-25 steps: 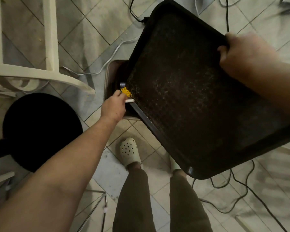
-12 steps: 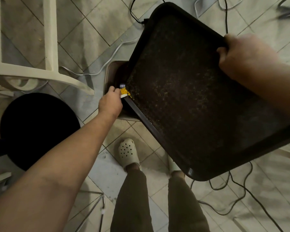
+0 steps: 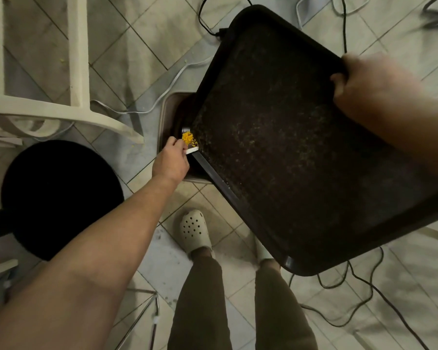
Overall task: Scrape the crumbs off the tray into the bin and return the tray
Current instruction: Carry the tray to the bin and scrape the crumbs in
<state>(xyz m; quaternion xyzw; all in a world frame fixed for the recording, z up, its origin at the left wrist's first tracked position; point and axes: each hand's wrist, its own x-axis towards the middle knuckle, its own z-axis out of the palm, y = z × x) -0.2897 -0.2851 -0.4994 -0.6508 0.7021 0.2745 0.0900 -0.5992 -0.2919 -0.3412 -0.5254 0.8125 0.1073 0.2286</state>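
Crumbs (image 3: 188, 138), a small heap of bright yellow bits, sit at the lowest corner of the large dark rectangular plastic tray (image 3: 288, 147), right over the open mouth of the brown rectangular bin (image 3: 168, 107) on the tiled floor. Nearest the camera, the person's legs and a pale perforated clog (image 3: 194, 229) stand just short of the bin. The left hand (image 3: 171, 161) reaches to the bin's near side, fingers curled round a small flat white scraper (image 3: 192, 150) whose edge meets the tray's low corner beside the heap. Beyond the bin and higher up, the right hand (image 3: 369, 84) grips the tray's raised long edge, fingers wrapped over the rim, holding the tray tilted steeply toward the bin.

To finish this step well, the scraper probably needs one short push over the rim, kept inside the bin's outline, with the tilt held steady. Fine specks cling across the tray's surface; these likely want further strokes downhill toward the bin.
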